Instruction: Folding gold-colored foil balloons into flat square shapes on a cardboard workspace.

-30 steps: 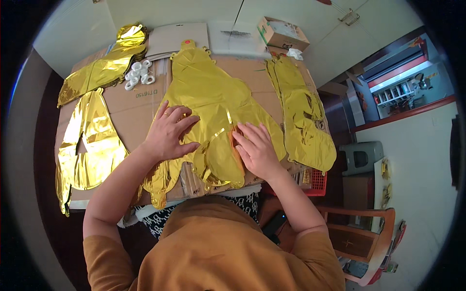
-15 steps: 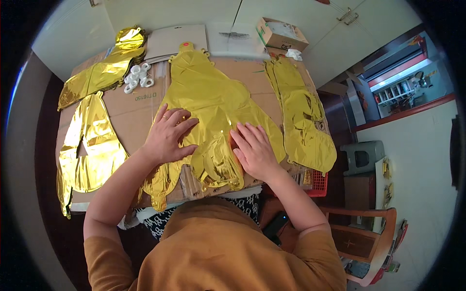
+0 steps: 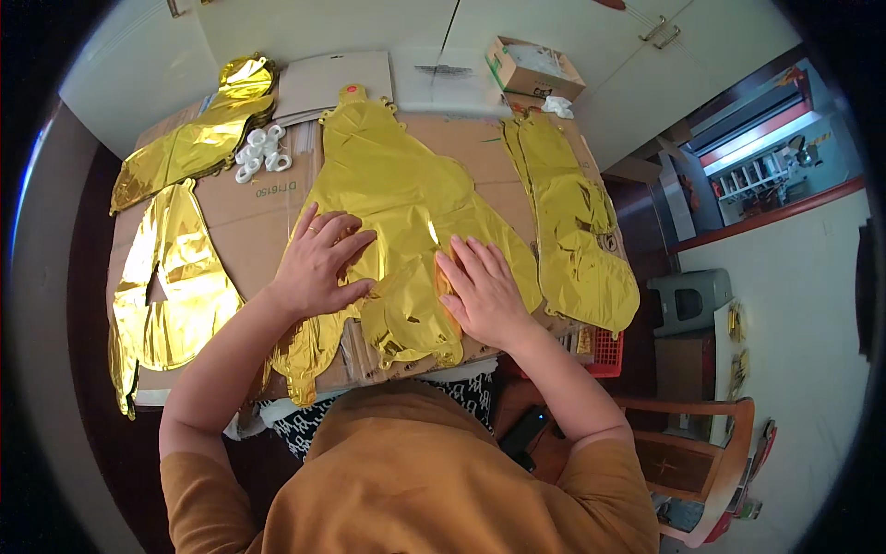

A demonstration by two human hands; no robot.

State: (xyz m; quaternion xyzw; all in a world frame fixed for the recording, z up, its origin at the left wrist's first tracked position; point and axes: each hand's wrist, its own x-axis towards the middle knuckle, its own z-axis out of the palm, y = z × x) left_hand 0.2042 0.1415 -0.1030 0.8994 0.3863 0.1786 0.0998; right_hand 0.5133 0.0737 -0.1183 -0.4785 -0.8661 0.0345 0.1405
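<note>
A large flat gold foil balloon [image 3: 388, 175] lies across the middle of the cardboard-covered table. My left hand [image 3: 318, 263] rests on its left side, fingers spread and slightly bent, a ring on one finger. On the lower right of the same balloon my right hand [image 3: 487, 294] lies flat, fingers stretched out. Between the two hands the foil is folded and creased near the table's front edge. To the right is a stack of flat gold foil balloons [image 3: 581, 231]. Another gold foil piece [image 3: 180, 286] spreads at the left, beside my left forearm.
More folded gold foil [image 3: 198, 138] sits at the far left, next to several small white rolls [image 3: 261, 152]. Grey cardboard sheets [image 3: 337, 78] and an open carton [image 3: 535, 69] stand at the back. A wooden chair [image 3: 734, 452] and a grey stool [image 3: 690, 300] are on the right.
My right hand has slid very slightly, and the creased foil beside it lies flatter. My left hand stays in nearly the same place.
</note>
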